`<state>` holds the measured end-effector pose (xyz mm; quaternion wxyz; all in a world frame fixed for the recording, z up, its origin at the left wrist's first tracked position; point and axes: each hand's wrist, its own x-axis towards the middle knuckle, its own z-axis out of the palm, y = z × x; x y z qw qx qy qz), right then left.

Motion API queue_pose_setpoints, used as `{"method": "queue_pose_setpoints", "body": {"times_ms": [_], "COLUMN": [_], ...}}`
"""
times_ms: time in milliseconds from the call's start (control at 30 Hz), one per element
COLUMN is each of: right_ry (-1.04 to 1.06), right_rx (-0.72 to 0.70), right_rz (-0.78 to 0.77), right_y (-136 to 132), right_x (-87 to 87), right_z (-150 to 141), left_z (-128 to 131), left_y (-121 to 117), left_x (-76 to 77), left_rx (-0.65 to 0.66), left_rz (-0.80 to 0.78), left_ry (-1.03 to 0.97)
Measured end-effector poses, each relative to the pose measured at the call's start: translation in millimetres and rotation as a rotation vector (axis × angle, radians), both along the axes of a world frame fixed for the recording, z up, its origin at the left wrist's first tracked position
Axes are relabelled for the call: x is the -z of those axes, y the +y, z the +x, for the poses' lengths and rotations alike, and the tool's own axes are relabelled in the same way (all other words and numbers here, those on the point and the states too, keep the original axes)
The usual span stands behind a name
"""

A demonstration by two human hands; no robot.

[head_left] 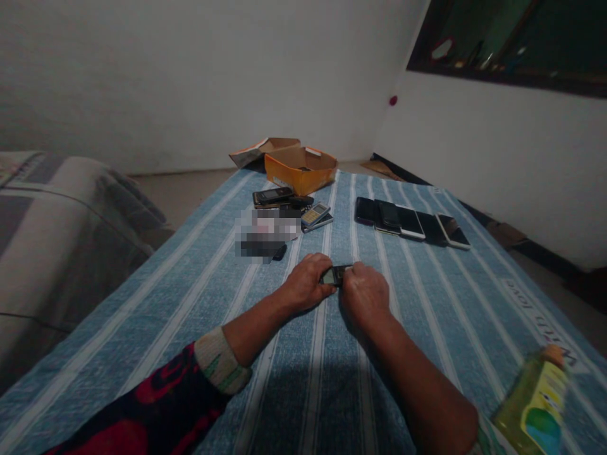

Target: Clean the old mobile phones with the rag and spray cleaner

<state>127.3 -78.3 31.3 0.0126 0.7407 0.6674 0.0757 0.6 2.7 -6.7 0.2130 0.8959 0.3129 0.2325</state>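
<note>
A small dark mobile phone (329, 277) with a pale screen is held sideways between my two hands, low over the striped blue cloth. My left hand (307, 282) pinches its screen end between thumb and fingers. The other end is in my right hand (365, 292), whose curled fingers cover part of the keypad. Just beyond my left hand lies a pile of old phones, among them a silver keypad phone (315, 215) and a black phone (274, 195). Part of that pile is blurred out.
An orange cardboard box (300, 179) stands open at the far end, its lid (258, 151) beside it. To the right, several phones lie in a row, a white-edged phone (453, 231) at the end. A bottle of yellow-green liquid (533, 398) is near my right forearm.
</note>
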Motion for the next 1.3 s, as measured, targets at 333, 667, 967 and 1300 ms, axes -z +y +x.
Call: {"method": "queue_pose_setpoints", "body": {"times_ms": [333,667,967,1300], "right_ry": [0.006,-0.002,0.014,0.048], "right_rx": [0.05,0.01,0.071,0.099], "right_rz": [0.031,0.038,0.01,0.015], "right_y": [-2,-5,-9,-8], "right_x": [4.2,6.9,3.3,4.3], "right_z": [9,2,-7,-5], "left_z": [-1,-1,0,0], "left_y": [-2,0,-1,-1], "left_x": [-2.4,0.7,-0.9,-1.4], "left_rx": [-0.001,0.003,-0.009,-0.011], "left_rz": [-0.012,-0.018,-0.007,0.002], "left_ry": [0.0,-0.01,0.015,0.022]}}
